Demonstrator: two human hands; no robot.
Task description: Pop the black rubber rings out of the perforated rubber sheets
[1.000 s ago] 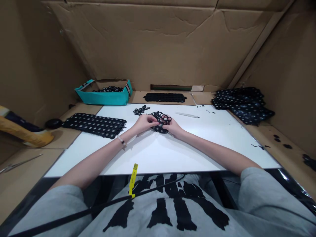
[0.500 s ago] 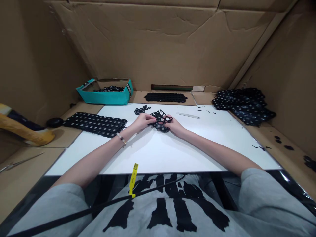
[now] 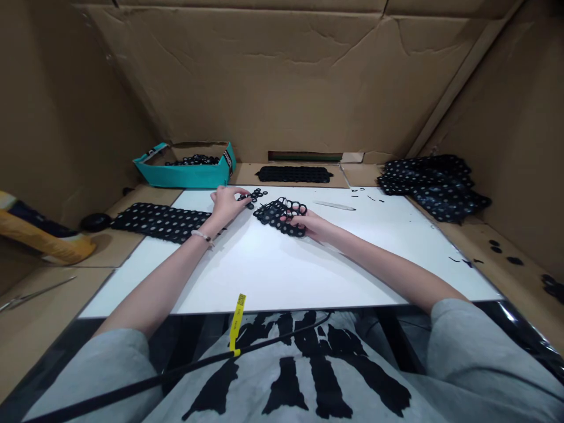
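My right hand (image 3: 314, 225) is closed on the right end of a black perforated sheet (image 3: 275, 218), whose upper part is a loose lattice of open rings and whose lower part shows filled pale dots. My left hand (image 3: 228, 202) reaches to a small cluster of black rings (image 3: 257, 194) on the white board (image 3: 282, 276). Its thumb and finger are pinched together at the cluster's left edge; what they hold, if anything, is too small to make out. Under the left wrist lies a flat black dotted sheet (image 3: 154, 220).
A teal box (image 3: 185, 175) with black rings stands at the back left. Behind the board lies a black strip (image 3: 294, 174). A white pen-like tool (image 3: 335, 205) and black scraps sit right of centre. Dotted sheets (image 3: 434, 188) are heaped at right; tweezers (image 3: 39, 292) lie at left.
My left hand has let go of the perforated sheet and moved left to the ring cluster. My right hand keeps its hold, and the sheet's left part now lies spread out.
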